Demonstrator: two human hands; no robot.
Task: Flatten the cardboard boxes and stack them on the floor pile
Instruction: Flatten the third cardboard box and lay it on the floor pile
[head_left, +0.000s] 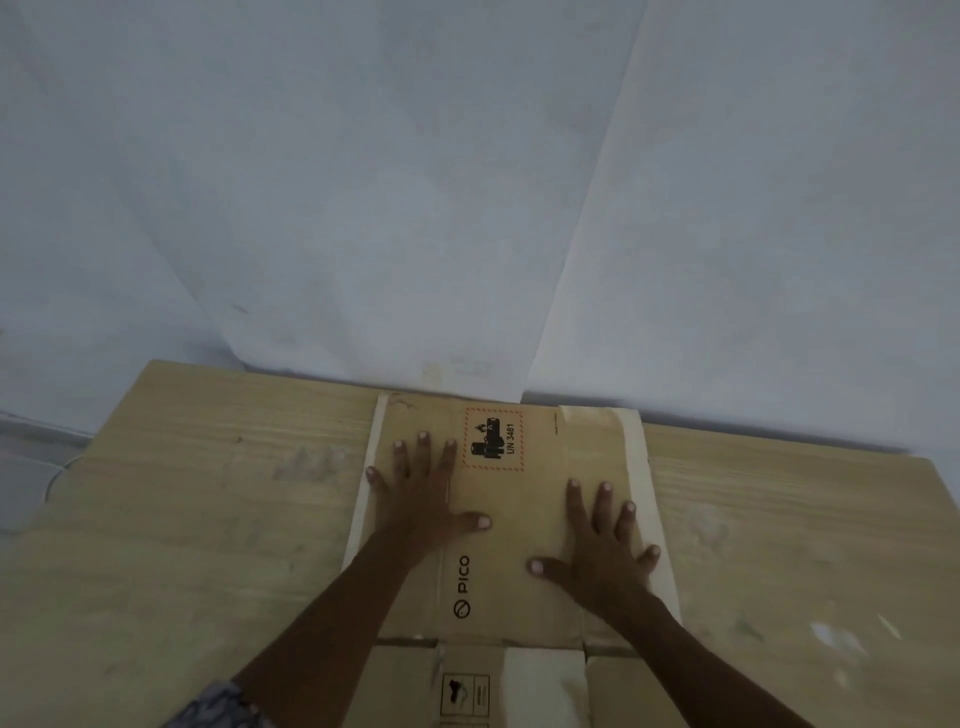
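A brown cardboard box (524, 519) lies collapsed flat on a light wooden table (208, 493). It carries a "PICO" print and an orange-framed "UN 3481" battery label, with pale tape strips along both long edges. My left hand (423, 491) lies palm-down on the left half of the box, fingers spread. On the right half, near the taped edge, my right hand (605, 545) rests flat in the same way. The box flaps reach down to the frame's lower edge.
A white wall (363, 182) rises directly behind the table, with a vertical corner line running up to the right. The table's far edge touches the wall. A strip of grey floor (26, 478) shows at the far left.
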